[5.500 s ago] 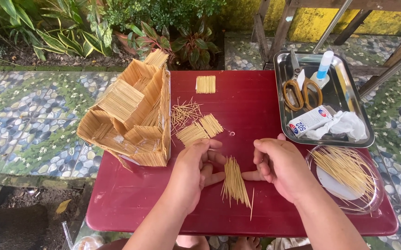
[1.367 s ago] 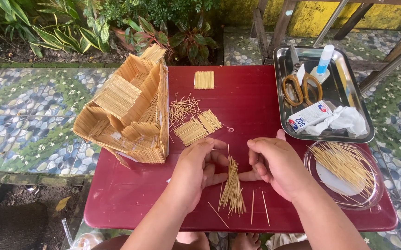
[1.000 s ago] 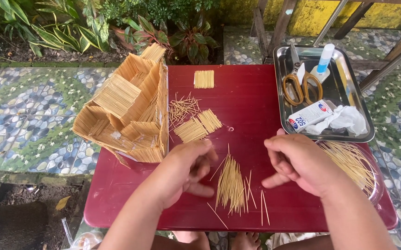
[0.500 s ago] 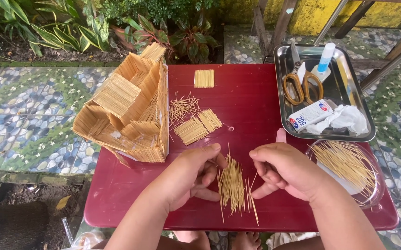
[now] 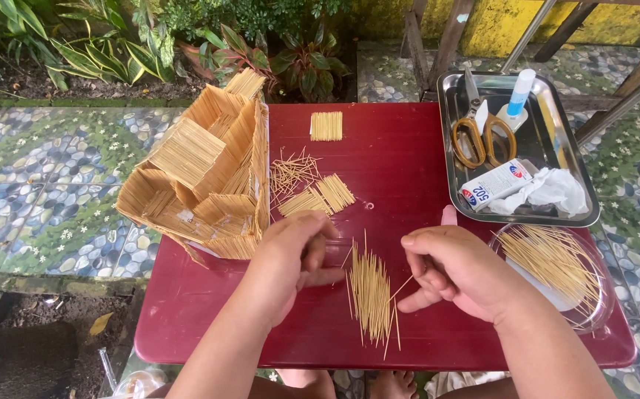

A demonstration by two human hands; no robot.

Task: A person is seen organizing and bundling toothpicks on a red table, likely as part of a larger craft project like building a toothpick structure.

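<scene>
- Wooden sticks [image 5: 370, 292] lie bunched near the red tabletop's [image 5: 401, 162] front edge.
- Left hand [image 5: 295, 255] curls loosely, empty, beside them.
- Right hand [image 5: 456, 270] pinches one stick, fingers half-curled.

Left hand [image 5: 294, 255], right hand [image 5: 456, 270], fingers curled.

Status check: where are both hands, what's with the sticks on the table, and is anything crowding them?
Left hand and right hand flank the row of sticks on the red table, fingers curled, nothing visibly gripped. Stick house close beside left hand; bowl of sticks by right wrist.
</scene>
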